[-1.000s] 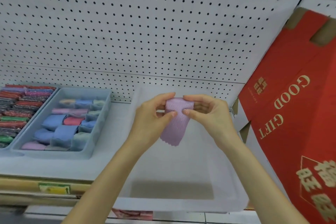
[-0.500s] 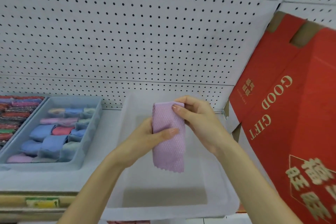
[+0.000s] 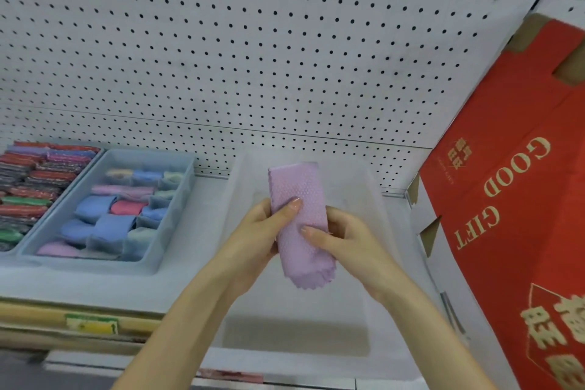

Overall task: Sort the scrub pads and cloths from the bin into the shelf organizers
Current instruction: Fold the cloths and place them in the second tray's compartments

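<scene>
A folded lilac cloth (image 3: 299,196) with a dotted weave and a zigzag lower edge hangs upright over the clear plastic bin (image 3: 294,367). My left hand (image 3: 259,231) grips its left side with the thumb across the front. On the cloth's right side, my right hand (image 3: 343,241) holds it with fingers pressed on the front. The bin's floor looks bare. To the left stands a blue divided organizer (image 3: 177,225) with rolled blue, pink, lilac and pale green cloths. Further left, a second tray (image 3: 28,187) holds rows of red, green and purple scrub pads.
A white pegboard (image 3: 253,57) backs the shelf. A big red carton (image 3: 512,215) printed "GOOD GIFT" leans at the right, close to the bin. The shelf's front edge carries a yellow-green price label (image 3: 91,324).
The cloth has gone from pinched at its top to held lengthwise and folded narrower. Both hands slid down to its middle, and the view shifted slightly right.
</scene>
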`<state>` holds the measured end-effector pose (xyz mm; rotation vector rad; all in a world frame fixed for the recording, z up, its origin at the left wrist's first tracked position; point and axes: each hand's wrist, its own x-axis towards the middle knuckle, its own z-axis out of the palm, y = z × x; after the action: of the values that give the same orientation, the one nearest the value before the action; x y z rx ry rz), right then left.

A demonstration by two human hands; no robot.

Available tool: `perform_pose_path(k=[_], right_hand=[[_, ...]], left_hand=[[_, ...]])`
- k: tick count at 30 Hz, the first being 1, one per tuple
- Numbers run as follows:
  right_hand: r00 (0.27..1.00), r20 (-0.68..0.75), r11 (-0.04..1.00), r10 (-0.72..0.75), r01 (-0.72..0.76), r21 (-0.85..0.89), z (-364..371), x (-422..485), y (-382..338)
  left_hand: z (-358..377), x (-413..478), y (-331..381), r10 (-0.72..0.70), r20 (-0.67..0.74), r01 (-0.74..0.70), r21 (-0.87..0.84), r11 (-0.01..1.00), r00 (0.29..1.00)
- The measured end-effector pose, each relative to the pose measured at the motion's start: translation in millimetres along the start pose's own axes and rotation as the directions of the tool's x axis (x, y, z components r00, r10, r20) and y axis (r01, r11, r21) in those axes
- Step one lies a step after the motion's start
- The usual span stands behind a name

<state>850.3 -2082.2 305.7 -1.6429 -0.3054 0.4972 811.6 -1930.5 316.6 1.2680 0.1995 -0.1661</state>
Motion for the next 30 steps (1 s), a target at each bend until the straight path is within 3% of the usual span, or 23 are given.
perform_pose_path(k=[6, 11, 14, 18, 20, 25, 30], right_hand=[[0.992, -0.109, 0.996, -0.065, 0.071, 0.056, 10, 6, -2], [1.0, -0.004, 0.985, -0.004, 0.005, 0.173, 9, 3, -1], [0.994, 0.11, 0.933, 0.007, -0.046, 0.357, 2, -1, -7], [0.993, 0.099, 0.892, -0.064, 0.012, 0.452, -5, -1, -5], [0.991, 0.069, 0.915, -0.117, 0.081, 0.395, -10, 0, -4], [0.976, -0.041, 0.976, -0.216, 0.215, -0.024, -11, 5, -2], [0.967, -0.028, 0.967, -0.255, 0.254, -0.01, 0, 12, 2]], left_hand=[[-17, -10, 2, -0.098, 0.103, 0.08, 0.169, 0.982, 0.99], [-22, -10, 5, -0.006, 0.125, -0.02, 0.209, 0.978, 0.992], [-26, -8, 7, 0.042, 0.15, -0.054, 0.078, 0.995, 0.988], [-25, -7, 6, 0.014, 0.122, 0.01, -0.19, 0.982, 0.992], [-23, -5, 6, 0.025, 0.149, -0.008, -0.117, 0.993, 0.989], [-19, 1, 3, 0.128, 0.107, -0.144, 0.154, 0.978, 0.986], [-27, -1, 1, 0.187, -0.015, -0.181, 0.169, 0.969, 0.982]])
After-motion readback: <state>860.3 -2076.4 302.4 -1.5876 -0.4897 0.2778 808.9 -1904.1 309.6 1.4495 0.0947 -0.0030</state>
